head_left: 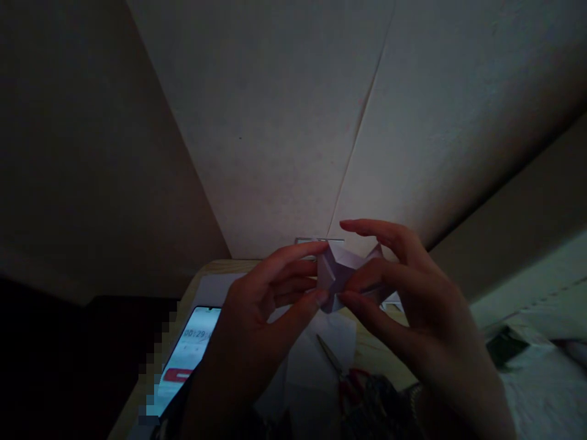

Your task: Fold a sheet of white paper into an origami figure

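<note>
A small folded piece of pale paper (340, 269) is held up between both hands above a wooden table (215, 269). My left hand (261, 318) pinches its left side, thumb below and fingers on top. On the paper's right side, my right hand (413, 305) grips with thumb and middle fingers, the forefinger stretched over the top. The scene is dim.
A phone (188, 357) with a lit timer screen lies on the table at lower left. Red-handled scissors (342, 373) lie on white paper sheets (330, 333) under the hands. Walls meet in a corner behind. Cluttered papers (527, 354) sit at the right.
</note>
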The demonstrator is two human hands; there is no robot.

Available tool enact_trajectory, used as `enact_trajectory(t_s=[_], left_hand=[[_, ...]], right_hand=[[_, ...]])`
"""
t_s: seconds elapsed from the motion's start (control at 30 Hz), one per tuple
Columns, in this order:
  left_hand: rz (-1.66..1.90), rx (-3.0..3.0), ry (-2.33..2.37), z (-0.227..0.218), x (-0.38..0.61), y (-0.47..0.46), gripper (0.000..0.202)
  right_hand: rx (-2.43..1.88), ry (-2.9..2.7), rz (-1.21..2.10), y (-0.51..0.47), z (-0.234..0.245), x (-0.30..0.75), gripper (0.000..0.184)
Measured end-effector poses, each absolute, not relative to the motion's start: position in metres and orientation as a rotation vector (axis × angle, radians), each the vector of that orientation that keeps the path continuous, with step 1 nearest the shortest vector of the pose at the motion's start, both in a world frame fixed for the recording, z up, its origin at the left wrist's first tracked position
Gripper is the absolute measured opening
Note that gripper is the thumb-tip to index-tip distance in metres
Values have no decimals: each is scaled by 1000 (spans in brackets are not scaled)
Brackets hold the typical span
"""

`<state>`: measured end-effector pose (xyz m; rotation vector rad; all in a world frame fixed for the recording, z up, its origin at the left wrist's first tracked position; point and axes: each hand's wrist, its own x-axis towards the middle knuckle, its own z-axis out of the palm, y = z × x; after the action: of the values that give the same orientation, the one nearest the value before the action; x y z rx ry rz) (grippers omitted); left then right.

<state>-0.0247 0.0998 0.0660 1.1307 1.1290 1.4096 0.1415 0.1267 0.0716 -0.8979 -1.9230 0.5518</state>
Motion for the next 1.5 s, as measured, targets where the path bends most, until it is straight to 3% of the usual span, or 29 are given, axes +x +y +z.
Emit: enact_trajectory(t_s=[0.93,1.5], left_hand=[[1421,1329,1112,56,-34,106,43],[1425,1429,1228,53,-31,107,39]], right_hand=[[-945,-1996,431,131,71,140,13],[-1005,-2039,405,132,69,140,13]])
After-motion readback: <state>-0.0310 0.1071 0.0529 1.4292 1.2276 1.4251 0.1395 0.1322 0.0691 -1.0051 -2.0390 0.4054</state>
